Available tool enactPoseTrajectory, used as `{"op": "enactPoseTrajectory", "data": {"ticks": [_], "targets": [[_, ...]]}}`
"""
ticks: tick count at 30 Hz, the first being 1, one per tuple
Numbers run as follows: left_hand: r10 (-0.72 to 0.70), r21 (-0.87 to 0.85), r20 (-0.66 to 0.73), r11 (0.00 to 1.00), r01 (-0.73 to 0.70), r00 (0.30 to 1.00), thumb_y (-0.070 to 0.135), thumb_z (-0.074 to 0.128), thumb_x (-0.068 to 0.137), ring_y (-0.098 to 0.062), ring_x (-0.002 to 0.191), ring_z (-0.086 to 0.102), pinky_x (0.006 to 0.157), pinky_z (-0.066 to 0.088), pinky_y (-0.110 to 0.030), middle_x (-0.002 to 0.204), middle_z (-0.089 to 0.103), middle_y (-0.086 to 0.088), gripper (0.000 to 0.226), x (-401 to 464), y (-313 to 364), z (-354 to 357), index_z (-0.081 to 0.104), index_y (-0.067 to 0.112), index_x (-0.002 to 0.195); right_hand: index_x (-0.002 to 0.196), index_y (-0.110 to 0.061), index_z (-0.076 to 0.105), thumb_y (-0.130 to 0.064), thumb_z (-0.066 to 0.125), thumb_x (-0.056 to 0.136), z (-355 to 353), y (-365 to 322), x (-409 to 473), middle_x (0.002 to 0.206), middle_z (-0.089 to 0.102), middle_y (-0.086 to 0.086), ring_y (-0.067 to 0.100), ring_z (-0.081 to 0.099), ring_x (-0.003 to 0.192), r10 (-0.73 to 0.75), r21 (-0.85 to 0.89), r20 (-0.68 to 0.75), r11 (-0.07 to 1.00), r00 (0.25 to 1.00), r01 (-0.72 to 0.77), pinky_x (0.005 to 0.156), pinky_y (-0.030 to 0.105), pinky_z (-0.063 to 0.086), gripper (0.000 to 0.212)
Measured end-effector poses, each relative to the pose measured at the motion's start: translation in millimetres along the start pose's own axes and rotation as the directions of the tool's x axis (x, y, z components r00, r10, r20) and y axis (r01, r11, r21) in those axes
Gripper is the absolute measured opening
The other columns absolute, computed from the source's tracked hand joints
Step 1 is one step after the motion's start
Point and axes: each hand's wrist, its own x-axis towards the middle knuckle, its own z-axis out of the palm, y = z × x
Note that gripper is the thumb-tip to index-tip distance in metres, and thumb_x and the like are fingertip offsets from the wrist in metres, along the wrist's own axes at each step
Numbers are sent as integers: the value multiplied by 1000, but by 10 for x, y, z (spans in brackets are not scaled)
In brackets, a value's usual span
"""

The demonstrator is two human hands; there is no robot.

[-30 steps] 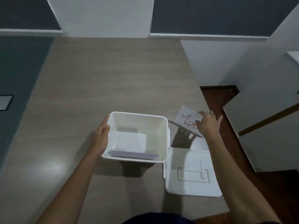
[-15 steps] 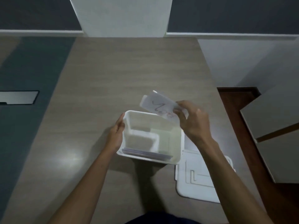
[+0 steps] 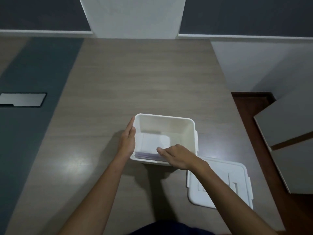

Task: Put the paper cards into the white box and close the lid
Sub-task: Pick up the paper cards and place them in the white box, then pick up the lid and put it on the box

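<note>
The white box [image 3: 166,117] stands open on the wooden table, in the near middle. A stack of paper cards [image 3: 146,156] lies inside it against the near wall, with a white card [image 3: 152,141] on top. My left hand [image 3: 127,141] is pressed flat against the box's left wall. Reaching over the near rim, my right hand [image 3: 177,156] has its thumb on the top card, while its fingertips are hidden inside the box. The white lid [image 3: 237,172] lies flat on the table to the near right of the box, partly under my right forearm.
The table's right edge [image 3: 237,116] drops to a dark-red floor, with white cabinets [image 3: 288,133] beyond it. A dark grey strip with a silver plate [image 3: 22,100] runs along the left. A wall closes the far end.
My right hand picked up the written card from the table to the right of the box, carried it over the box and lowered it onto the stack inside. The left hand stayed on the box.
</note>
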Motion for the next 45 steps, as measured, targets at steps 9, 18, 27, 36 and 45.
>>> {"op": "enactPoseTrajectory", "data": {"ticks": [9,18,27,36,45], "targets": [[156,596,-127,801,-50,980,25,45,92,-31,132,38,109,34,-43,144,46,-10,51,-66,226,10,40,27,143,111,-21,70,-40,46,100,-173,512,-264,112,70,-7,7,56,103,-12,150,-723,973,691,173,89,25,44,33],[454,555,187,683,-474,871,26,54,88,-32,131,39,110,34,-41,139,50,-14,48,-565,979,1162,52,9,133,148,-38,31,-74,57,78,463,2085,-1107,161,20,10,37,16,146,595,-21,-392,757,702,-653,112,53,30,83],[283,434,626,648,-626,727,31,48,90,-26,141,30,115,30,-42,151,37,-10,59,-1284,777,2377,38,9,143,142,-34,40,-74,61,74,829,2384,-1606,155,34,8,33,38,134,624,76,-524,713,580,-697,100,48,42,82],[-265,809,443,530,-254,857,55,46,87,-33,148,-7,121,5,-43,161,-4,-20,93,-1595,32,2650,9,-2,149,150,-15,26,-89,49,65,991,2547,-1903,142,45,18,32,44,122,780,281,-544,516,308,-809,103,39,38,115],[-130,491,414,865,-100,901,38,63,79,-28,125,51,101,42,-38,142,49,-6,73,-1476,578,2801,34,21,143,144,-21,35,-91,64,42,830,2595,-1860,137,47,8,29,42,124,890,735,-420,448,177,-509,101,48,43,126]]}}
